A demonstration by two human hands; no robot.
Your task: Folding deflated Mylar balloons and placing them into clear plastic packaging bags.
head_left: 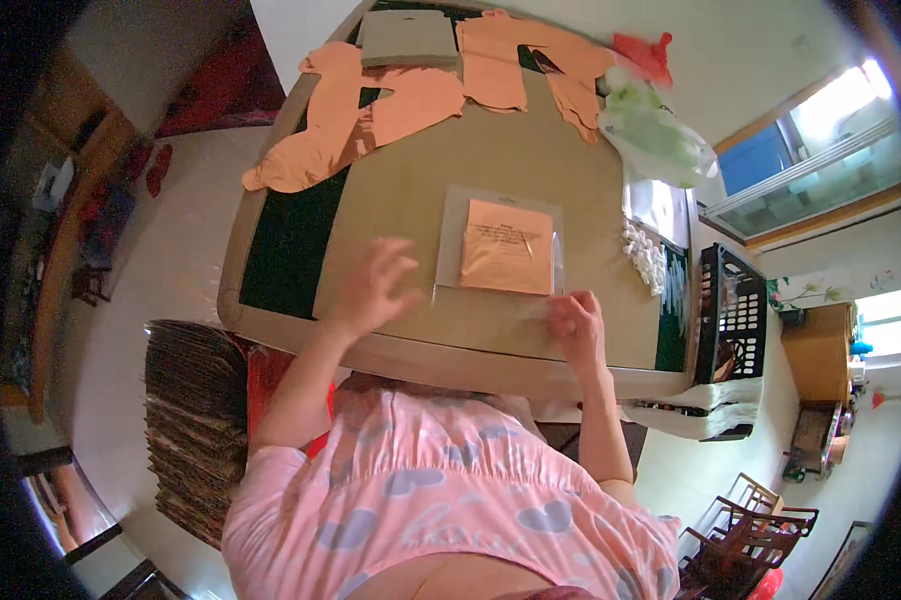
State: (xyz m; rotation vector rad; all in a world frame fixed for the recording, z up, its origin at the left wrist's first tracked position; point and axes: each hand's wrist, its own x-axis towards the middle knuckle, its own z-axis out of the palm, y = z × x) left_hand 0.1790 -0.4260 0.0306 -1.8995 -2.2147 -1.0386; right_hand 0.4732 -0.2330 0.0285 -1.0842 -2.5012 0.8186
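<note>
In the middle of the table lies a flat, folded orange foil piece (505,247) with dark print on it. Around it a clear plastic sleeve (452,230) shows as a pale border. My left hand (378,285) is over the tabletop to the left of the sleeve, its fingers spread, a little blurred and holding nothing. Just below the sleeve's lower right corner is my right hand (577,322), fingers curled in. What it pinches, if anything, is hidden or too small to make out.
Flat orange foil shapes (405,105) lie along the far side beside a stack of grey sheets (408,40). A clear bag with green contents (650,130), white curled pieces (642,258), white sticks (674,290) and a black crate (732,310) line the right. Stacked brown sheets (195,420) stand at left.
</note>
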